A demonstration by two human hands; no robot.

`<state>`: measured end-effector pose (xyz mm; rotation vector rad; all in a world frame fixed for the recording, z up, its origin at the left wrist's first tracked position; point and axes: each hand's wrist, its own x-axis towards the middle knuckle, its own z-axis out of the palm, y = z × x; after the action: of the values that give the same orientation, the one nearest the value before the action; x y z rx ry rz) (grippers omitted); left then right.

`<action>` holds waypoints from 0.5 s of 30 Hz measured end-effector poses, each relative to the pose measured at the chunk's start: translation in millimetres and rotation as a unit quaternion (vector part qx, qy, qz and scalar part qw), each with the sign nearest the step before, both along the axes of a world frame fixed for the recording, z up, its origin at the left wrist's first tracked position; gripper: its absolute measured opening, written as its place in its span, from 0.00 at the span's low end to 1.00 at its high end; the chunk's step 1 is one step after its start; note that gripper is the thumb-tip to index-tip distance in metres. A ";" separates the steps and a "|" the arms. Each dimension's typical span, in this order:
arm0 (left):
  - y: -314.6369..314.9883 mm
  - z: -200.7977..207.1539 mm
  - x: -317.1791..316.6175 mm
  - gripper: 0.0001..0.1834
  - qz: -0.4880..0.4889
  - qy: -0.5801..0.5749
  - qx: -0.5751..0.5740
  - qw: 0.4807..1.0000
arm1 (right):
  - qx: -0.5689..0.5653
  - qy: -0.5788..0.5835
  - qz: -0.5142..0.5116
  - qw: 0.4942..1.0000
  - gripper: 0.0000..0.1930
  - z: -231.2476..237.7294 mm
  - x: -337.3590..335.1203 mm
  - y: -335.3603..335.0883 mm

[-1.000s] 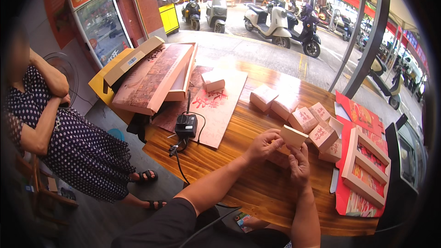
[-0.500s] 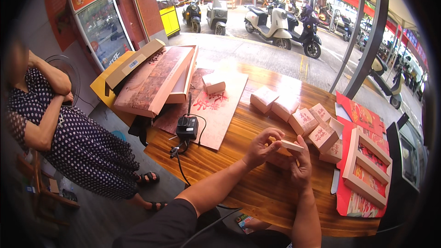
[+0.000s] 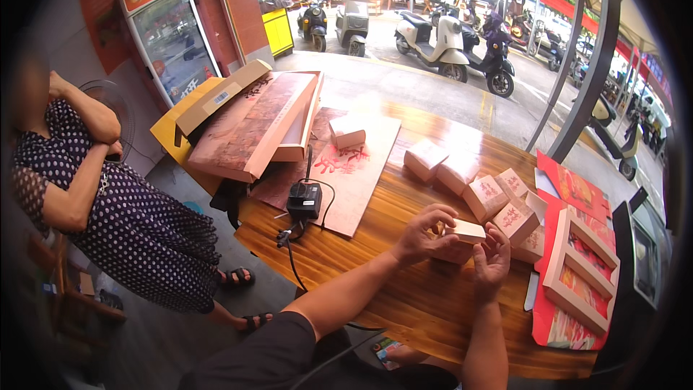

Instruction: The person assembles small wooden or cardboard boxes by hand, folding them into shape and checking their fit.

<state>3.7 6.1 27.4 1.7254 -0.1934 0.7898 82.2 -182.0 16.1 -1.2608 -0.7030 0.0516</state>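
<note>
Over the near part of the wooden table, a small pinkish cardboard box (image 3: 465, 231) is between my hands, its pale face turned up. My left hand (image 3: 424, 234) is closed on its left end, thumb and forefinger pinching the edge. The fingers of my right hand (image 3: 492, 256) are bent against its right end, with the palm partly turned up. Just beyond, several matching small boxes (image 3: 485, 197) with red printing stand in a cluster. One of them, an open-topped box (image 3: 517, 221), is close to my right fingertips. The underside of the held box is partly hidden by my fingers.
A cardboard divider frame (image 3: 577, 274) lies on red printed packaging (image 3: 574, 180) at the right. A black adapter with cables (image 3: 304, 201) rests on a printed board (image 3: 350, 206); another small box (image 3: 347, 131) sits there. Large flat boxes (image 3: 256, 126) are stacked left, near a standing person (image 3: 108, 209).
The held box has tipped so that more of its pale face shows. My right fingers have shifted outward along its right end. The whole view has moved slightly.
</note>
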 end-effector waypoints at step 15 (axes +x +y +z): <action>-1.3 3.3 0.5 0.10 0.025 -0.047 0.074 0.996 | -0.013 -0.023 0.024 0.999 0.14 -6.6 4.4 2.0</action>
<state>4.2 4.8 30.8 1.8386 -0.2796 0.9149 86.5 -180.0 9.5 -1.2735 -0.7756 0.0721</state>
